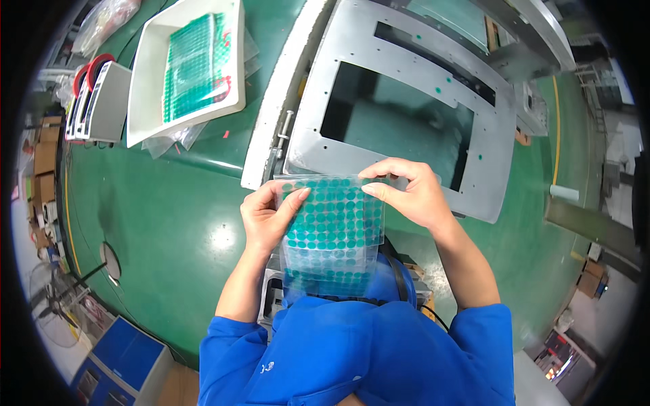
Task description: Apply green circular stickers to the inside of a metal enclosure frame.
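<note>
A clear plastic sheet with rows of round green stickers [332,220] hangs in front of my body, overlapping another such sheet lower down. My left hand [266,215] pinches its upper left part, the thumb lying on top near the first row. At the upper right corner, my right hand [409,193] grips the edge between thumb and fingers. Just beyond the sheet lies a grey metal machine plate [311,135] with a large rectangular opening, through which a dark glassy surface shows.
A white plastic tray [233,101] at the upper left holds more sheets of green dots and some red pieces. Beside it stands a white device with red rings [108,101]. A white rail [271,115] borders the machine's left side. A blue cabinet [128,358] is at lower left.
</note>
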Available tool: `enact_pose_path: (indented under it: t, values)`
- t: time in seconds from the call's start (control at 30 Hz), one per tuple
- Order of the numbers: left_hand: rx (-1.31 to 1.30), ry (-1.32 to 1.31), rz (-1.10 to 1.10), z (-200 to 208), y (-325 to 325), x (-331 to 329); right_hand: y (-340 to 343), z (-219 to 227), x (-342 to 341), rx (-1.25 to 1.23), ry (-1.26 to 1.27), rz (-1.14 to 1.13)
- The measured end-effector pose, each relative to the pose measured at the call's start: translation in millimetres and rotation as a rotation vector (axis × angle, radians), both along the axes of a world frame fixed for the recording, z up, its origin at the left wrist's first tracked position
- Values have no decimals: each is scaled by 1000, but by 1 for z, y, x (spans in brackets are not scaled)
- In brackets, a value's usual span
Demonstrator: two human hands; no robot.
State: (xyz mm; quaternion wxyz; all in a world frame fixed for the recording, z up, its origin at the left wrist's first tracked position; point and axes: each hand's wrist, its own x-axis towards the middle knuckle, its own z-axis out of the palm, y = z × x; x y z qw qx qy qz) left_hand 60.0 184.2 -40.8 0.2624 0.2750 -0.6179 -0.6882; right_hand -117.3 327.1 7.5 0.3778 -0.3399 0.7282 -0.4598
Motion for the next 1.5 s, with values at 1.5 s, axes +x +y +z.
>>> enact_pose_path:
  t: [1.5]
  values:
    - [271,-20,310,6,4,8,-85,-40,-37,-58,145,-346]
